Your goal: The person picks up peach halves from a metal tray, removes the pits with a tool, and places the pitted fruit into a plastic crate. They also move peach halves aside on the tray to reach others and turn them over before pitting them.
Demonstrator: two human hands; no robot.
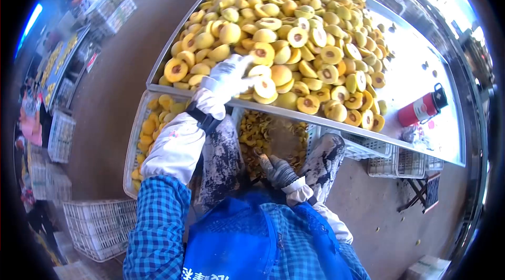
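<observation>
My left hand (227, 76), in a white glove, is over the near edge of a heap of halved yellow peaches (294, 27). Its fingers are apart, slightly blurred, and reach to a peach half (264, 86) with its cut side up. Lower down, between my knees, my right hand (281, 172) wears a grey glove with its fingers curled. A small brownish tip shows at its front, and I cannot tell what it belongs to. Beneath that hand is a crate holding small yellow-brown peach pieces (252, 130).
The peaches lie on a metal table (400, 43) with a raised rim. A red bottle (422, 109) stands on its right side. At my left is a crate of yellow peach pieces (149, 127). White crates (100, 227) and a folding stool (423, 191) stand on the floor.
</observation>
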